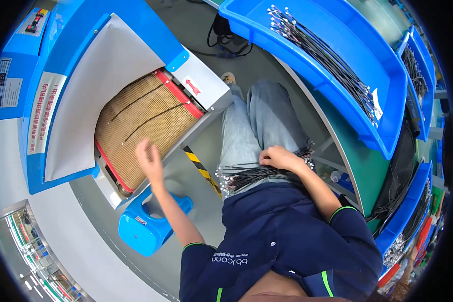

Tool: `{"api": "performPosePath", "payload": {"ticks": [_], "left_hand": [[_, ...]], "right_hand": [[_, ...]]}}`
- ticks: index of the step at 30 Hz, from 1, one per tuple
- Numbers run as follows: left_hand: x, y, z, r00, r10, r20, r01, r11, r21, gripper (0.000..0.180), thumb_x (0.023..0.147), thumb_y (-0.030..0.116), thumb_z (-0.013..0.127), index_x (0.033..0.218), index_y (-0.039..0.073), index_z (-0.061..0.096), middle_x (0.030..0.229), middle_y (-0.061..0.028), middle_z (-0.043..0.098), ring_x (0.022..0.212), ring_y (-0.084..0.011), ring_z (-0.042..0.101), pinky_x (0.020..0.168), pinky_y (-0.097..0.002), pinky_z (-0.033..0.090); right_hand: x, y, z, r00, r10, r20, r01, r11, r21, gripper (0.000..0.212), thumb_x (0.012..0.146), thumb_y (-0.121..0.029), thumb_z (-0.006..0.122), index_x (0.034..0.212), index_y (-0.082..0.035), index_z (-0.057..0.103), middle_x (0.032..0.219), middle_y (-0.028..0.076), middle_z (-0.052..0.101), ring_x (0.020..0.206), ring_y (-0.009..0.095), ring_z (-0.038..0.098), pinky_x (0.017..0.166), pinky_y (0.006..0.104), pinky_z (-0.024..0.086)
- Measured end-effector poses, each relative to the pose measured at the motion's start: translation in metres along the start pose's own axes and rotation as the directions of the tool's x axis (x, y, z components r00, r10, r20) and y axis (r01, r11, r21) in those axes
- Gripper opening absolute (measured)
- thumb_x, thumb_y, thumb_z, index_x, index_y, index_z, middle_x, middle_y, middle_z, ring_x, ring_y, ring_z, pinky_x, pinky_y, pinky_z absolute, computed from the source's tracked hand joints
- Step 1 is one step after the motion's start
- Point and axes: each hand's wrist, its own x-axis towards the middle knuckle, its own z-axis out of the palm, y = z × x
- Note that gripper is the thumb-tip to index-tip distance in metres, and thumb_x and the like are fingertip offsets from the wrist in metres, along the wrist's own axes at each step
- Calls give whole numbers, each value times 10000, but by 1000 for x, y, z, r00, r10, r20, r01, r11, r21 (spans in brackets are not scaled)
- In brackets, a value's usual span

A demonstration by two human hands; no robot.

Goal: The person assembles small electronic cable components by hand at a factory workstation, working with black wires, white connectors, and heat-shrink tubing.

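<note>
My left hand (149, 160) is raised beside the near edge of a brown mesh conveyor belt (183, 121). Its fingers are loosely extended, and nothing shows in them. Two thin black cables with small end connectors lie apart on the belt, a farther cable (136, 101) and a nearer cable (148, 121). Across my lap rests a thick bundle of black cables (251, 177) with small white connectors at its ends. My right hand (281, 158) is on top of this bundle, fingertips pinched on a cable; the exact grip is partly hidden.
A blue machine (158, 30) with a white hood covers the belt's far side. Below the belt stands a blue stool (141, 229). On the green table at right, a large blue bin (332, 17) holds many black cables (332, 65). More blue bins line the right edge.
</note>
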Motion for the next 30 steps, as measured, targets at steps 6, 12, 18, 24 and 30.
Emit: {"api": "performPosePath", "payload": {"ticks": [6, 12, 18, 24, 30], "left_hand": [[-44, 90, 73, 899, 52, 435, 67, 965, -254, 234, 867, 66, 554, 1097, 39, 585, 1120, -126, 565, 1059, -274, 532, 932, -353, 407], [-98, 110, 129, 723, 46, 689, 168, 956, -240, 235, 890, 104, 533, 1114, 49, 577, 1125, -131, 553, 1074, -300, 505, 926, -356, 396], [-116, 114, 142, 652, 43, 757, 191, 957, -219, 232, 898, 139, 529, 1106, 52, 583, 1118, -134, 556, 1056, -306, 507, 916, -361, 398], [-123, 118, 147, 619, 42, 784, 203, 956, -212, 226, 901, 152, 525, 1087, 46, 595, 1086, -139, 574, 1043, -308, 516, 903, -365, 406], [-122, 126, 144, 662, 13, 750, 240, 944, -228, 214, 903, 160, 522, 1057, 36, 604, 1038, -129, 595, 993, -305, 533, 878, -375, 413]], "right_hand": [[-10, 9, -16, 999, 35, 3, -35, 996, 86, 186, 797, -207, 649, 868, -34, 655, 813, 140, 668, 805, 293, 634, 723, 368, 467], [-20, 42, -20, 997, 50, 56, -53, 997, 63, 187, 804, -209, 650, 828, -24, 645, 789, 141, 658, 775, 286, 628, 696, 364, 459], [-33, 65, -21, 995, -71, 65, 60, 985, 161, 201, 743, -179, 704, 825, -18, 614, 830, 131, 650, 774, 288, 619, 687, 370, 462], [-33, 70, -22, 999, -44, 16, 43, 996, 84, 170, 720, -161, 680, 793, -25, 607, 746, 117, 640, 772, 300, 618, 695, 402, 461], [-44, 63, -39, 995, 13, -100, 12, 969, 248, 154, 753, -141, 646, 831, -24, 582, 743, 121, 638, 749, 300, 619, 680, 385, 456]]}}
